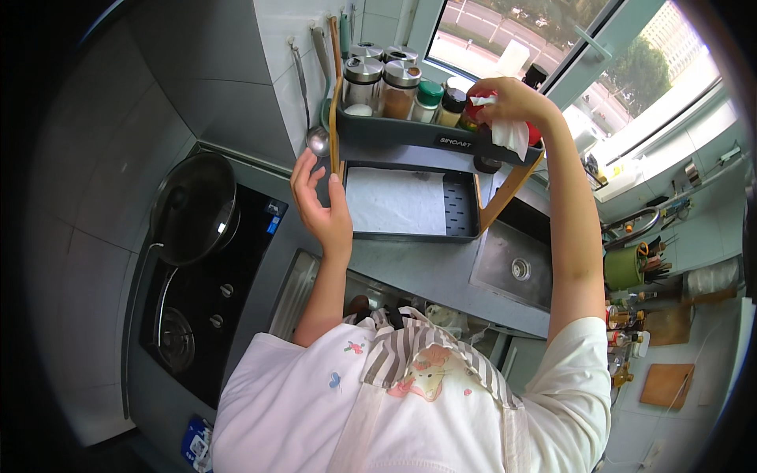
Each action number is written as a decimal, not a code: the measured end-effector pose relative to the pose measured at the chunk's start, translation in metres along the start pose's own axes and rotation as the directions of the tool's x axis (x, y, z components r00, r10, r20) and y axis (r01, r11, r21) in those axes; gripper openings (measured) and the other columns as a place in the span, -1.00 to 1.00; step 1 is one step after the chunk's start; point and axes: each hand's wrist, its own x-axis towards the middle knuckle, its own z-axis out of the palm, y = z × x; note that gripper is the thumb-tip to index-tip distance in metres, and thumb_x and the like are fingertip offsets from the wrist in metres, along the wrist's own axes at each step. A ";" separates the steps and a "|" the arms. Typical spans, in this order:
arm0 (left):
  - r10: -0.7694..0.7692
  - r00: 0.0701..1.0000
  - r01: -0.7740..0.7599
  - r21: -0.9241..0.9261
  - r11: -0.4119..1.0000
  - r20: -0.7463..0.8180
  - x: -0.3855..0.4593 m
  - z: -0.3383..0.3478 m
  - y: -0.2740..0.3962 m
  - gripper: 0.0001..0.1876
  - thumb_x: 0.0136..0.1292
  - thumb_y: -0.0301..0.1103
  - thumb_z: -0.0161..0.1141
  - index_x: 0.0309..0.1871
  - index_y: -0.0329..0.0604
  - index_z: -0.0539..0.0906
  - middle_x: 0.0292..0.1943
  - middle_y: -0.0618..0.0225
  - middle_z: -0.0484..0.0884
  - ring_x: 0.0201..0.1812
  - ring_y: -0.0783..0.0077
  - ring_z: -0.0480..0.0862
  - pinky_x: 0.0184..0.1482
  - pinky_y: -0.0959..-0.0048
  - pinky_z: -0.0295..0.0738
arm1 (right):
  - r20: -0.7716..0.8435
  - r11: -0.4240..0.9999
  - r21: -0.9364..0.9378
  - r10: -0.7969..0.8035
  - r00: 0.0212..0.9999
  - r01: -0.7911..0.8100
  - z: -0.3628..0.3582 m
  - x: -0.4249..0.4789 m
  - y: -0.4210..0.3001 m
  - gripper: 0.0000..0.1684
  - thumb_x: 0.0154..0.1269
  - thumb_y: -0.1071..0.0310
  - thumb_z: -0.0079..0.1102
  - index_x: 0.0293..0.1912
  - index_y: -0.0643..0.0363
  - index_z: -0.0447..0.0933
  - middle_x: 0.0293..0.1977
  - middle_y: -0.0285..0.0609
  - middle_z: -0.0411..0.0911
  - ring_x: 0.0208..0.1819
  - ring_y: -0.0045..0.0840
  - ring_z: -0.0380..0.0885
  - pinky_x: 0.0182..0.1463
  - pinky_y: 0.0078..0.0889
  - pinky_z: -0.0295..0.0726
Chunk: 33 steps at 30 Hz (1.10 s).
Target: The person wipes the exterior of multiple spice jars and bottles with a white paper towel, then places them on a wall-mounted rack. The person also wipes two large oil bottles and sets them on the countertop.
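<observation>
My right hand (516, 101) reaches over the right end of a dark two-tier spice rack (402, 131) and grips a white tissue or cloth (511, 139), which hangs over the rack's front rim. Red items (533, 133) show partly beside and behind these fingers. My left hand (324, 210) is raised at the rack's left wooden side frame (335, 130), fingers apart; whether the thumb touches the wood is unclear. Glass jars with metal lids (400, 88), a green-capped jar (427, 101) and a black-capped jar (452, 107) stand on the upper tier. White paper (395, 201) partly covers the slotted lower tray (462, 207).
On the left, a dark wok (194, 210) sits on a black gas hob (248, 236). A ladle (318, 141) hangs by the wall. To the right are a steel sink (502, 260), a green utensil holder (623, 267) and several bottles (624, 319). A window (532, 29) lies behind the rack.
</observation>
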 end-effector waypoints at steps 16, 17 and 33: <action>-0.156 0.987 0.158 0.118 0.980 -0.026 -0.025 -0.047 -0.045 -0.61 0.20 -0.61 0.03 0.14 -0.31 0.37 0.18 0.17 0.35 0.12 0.32 0.44 0.07 0.41 0.44 | 0.068 0.230 0.967 0.180 0.981 -0.109 0.149 -0.150 -0.008 -0.57 -0.23 0.60 0.05 -0.23 0.08 0.38 -0.24 -0.31 0.42 -0.18 -0.58 0.44 -0.09 -0.54 0.44; -0.183 0.983 0.182 0.104 0.978 0.004 -0.031 -0.046 -0.045 -0.60 0.20 -0.61 0.03 0.14 -0.31 0.37 0.17 0.18 0.35 0.11 0.32 0.44 0.07 0.41 0.44 | 0.139 0.407 0.880 0.270 0.953 -0.244 0.183 -0.161 -0.005 -0.63 -0.14 0.59 0.08 -0.21 0.13 0.41 -0.27 -0.26 0.48 -0.25 -0.55 0.49 -0.16 -0.52 0.48; -0.375 0.081 0.505 0.286 0.814 0.924 -0.161 0.035 -0.027 -0.26 0.01 -0.30 0.38 0.29 -0.16 0.32 0.12 0.15 0.44 -0.04 0.40 0.55 -0.07 0.50 0.47 | 0.353 -0.619 0.785 0.494 0.794 0.036 0.284 -0.228 -0.086 -0.60 0.36 0.21 -0.05 0.03 0.31 0.46 -0.11 -0.23 0.53 -0.13 -0.56 0.52 -0.06 -0.50 0.50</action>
